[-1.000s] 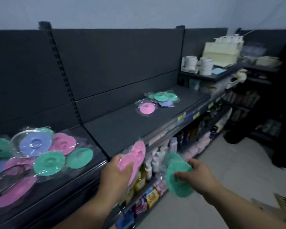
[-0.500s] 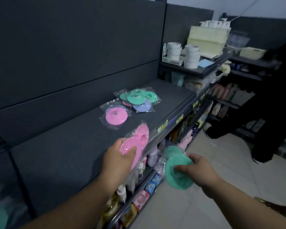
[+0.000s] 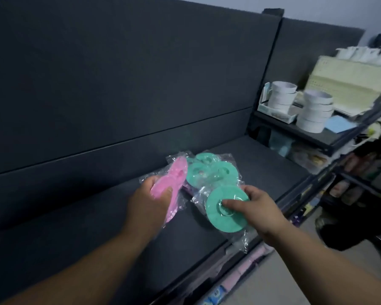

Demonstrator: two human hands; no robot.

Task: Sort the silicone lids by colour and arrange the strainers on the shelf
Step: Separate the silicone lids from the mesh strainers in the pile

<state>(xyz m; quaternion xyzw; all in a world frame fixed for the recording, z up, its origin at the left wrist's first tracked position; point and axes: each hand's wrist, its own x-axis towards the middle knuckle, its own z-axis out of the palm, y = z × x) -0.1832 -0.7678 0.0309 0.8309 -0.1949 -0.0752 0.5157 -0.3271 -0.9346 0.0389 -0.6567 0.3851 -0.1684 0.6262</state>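
- Here, the left hand [image 3: 150, 201] grips a bagged bunch of pink lids [image 3: 174, 179], thumb on top and fingers curled beneath. The bunch stands tilted on edge, its far end over the shelf [image 3: 262, 159].
- The right hand [image 3: 259, 209] pinches one green lid [image 3: 226, 211] in clear wrap, with the thumb pressed near the raised centre and the fingers round the rim (the loose wrap hangs below and trails toward the shelf's front edge).
- That lid is held almost flat, face up, low over the front part of the shelf. Whether it touches the surface cannot be told.
- Behind it, more green lids [image 3: 209, 170] lie bagged on the shelf, overlapping one another. They sit just beside the far end of the pink lids.
- The two hands are near each other, the pink lids to the left of the green ones.
- A dark back panel [image 3: 119, 84] rises behind the shelf.
- To the right, a higher shelf [image 3: 304, 136] carries two stacks of white bowls [image 3: 316, 111], with a blue sheet [image 3: 339, 125] lying just beside the nearer stack.
- Behind the bowls stand pale yellow perforated goods [image 3: 348, 84], too blurred to name.
- Below, at the lower right, further shelves hold packaged goods, also too blurred to tell apart.
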